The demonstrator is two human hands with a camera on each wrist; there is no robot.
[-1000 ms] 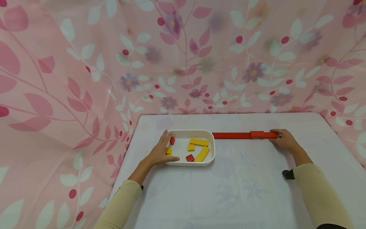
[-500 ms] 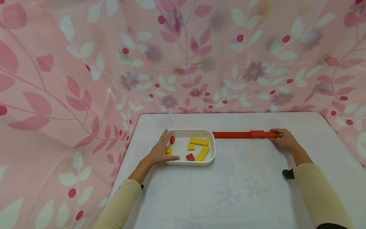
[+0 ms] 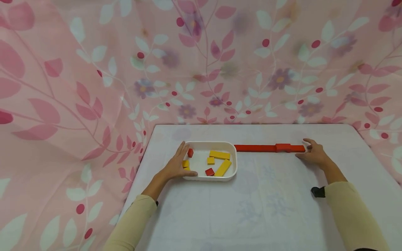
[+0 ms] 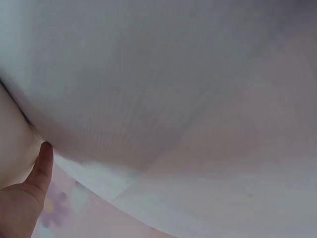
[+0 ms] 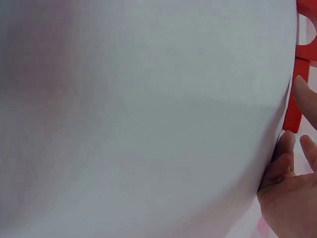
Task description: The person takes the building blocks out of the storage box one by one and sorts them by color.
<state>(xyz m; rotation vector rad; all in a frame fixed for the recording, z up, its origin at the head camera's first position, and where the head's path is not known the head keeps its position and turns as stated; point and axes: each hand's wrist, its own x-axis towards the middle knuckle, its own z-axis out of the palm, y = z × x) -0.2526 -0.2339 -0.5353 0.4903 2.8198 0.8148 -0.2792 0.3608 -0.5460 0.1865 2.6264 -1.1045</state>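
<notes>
Nearest me are my two cream sleeves, lying over the white-clothed counter (image 3: 257, 209). My left hand (image 3: 176, 167) rests on the near-left corner of the white tray (image 3: 233, 164), fingers laid straight along its left rim and thumb across the front edge; that grip is flat and steadying rather than clamped. Inside the tray lie yellow blocks (image 3: 220, 155) and two small red blocks (image 3: 209, 172).

Farther out and to the right, my right hand (image 3: 314, 153) sits just beside the right end of the red row (image 3: 270, 148), a line of red blocks that runs from the tray's far-right corner across the counter. Its grip is loosely spread, fingers relaxed and holding nothing. From the head view I cannot tell whether a fingertip touches the last block; the right wrist view shows my fingers (image 5: 307, 99) close against the red.

What I judge risky: the row is thin and only butted end to end, so a careless brush from these fingers could kick the end block askew. Leaning on the tray's corner could also slide it into the row.
</notes>
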